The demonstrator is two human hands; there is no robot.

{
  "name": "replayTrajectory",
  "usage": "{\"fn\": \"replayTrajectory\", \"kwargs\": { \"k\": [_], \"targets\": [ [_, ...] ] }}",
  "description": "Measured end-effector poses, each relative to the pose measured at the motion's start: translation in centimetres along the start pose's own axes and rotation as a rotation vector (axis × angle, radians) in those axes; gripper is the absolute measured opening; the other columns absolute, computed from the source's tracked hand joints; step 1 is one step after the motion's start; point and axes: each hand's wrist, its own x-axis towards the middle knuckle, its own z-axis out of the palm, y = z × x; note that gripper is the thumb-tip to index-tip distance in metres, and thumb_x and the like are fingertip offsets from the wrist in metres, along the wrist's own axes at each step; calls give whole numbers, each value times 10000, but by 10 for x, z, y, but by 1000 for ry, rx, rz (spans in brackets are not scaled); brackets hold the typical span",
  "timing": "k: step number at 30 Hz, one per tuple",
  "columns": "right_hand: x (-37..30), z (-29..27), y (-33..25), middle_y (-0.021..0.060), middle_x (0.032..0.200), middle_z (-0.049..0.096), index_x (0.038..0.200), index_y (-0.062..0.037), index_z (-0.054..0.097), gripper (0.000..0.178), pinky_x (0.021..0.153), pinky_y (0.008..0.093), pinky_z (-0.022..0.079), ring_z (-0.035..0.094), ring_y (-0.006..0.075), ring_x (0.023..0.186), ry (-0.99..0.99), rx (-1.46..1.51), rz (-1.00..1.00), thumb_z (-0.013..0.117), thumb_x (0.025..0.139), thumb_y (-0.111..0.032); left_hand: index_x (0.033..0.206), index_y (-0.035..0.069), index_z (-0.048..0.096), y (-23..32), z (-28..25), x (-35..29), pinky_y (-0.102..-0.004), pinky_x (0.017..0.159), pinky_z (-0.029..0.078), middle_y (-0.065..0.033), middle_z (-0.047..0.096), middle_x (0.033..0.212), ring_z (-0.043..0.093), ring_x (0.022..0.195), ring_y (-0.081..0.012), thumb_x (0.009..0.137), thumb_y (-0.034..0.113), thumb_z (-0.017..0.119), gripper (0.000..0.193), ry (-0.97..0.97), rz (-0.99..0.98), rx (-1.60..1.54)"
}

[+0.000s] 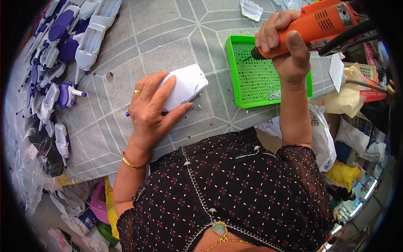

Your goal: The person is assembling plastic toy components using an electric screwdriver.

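My left hand [151,101] is closed around a white plastic housing [185,86], holding it on the patterned table. A bit of purple shows at the left of this hand. My right hand [290,52] grips an orange electric screwdriver [317,26] with a black cable. Its thin bit points left and down over the far part of a green tray [233,80]. The tray floor is studded with small holes, and little silvery screws [275,95] lie near its front edge. Whether a screw sits on the bit is too small to tell.
White and purple plastic device parts [90,46] are heaped along the table's left side. Another white shell [252,9] lies at the far edge. Plastic bags [321,134] hang or stand at the right, and a pink container [99,199] is below the table's left front.
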Motion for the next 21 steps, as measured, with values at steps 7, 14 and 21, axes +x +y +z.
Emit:
{"fn": "replayTrajectory", "kwargs": {
  "k": [7, 14, 21],
  "targets": [
    [-1, 0, 3, 35, 783, 529, 1067, -81, 537, 340, 670, 328, 472, 522, 146, 675, 31, 12, -7, 662, 989, -388, 1185, 13, 709, -1, 0, -1, -427, 888, 539, -179, 672, 1212, 640, 1054, -364, 665, 243, 921, 607, -2, 1, -2],
    [0, 3, -8, 32, 804, 527, 1072, -85, 549, 346, 704, 335, 461, 518, 146, 690, 49, 23, -22, 643, 995, -410, 1176, 13, 708, 0, -1, 0, -432, 875, 541, -173, 669, 1208, 637, 1042, -360, 672, 234, 912, 587, 7, 8, -5],
    [12, 29, -28, 20, 846, 540, 1108, -91, 564, 471, 745, 342, 442, 529, 153, 731, -123, 276, -70, 603, 996, -546, 1158, 18, 701, -3, 0, -1, -429, 856, 544, -152, 656, 1184, 632, 1027, -361, 680, 225, 893, 555, 5, 38, 35]
  ]
}}
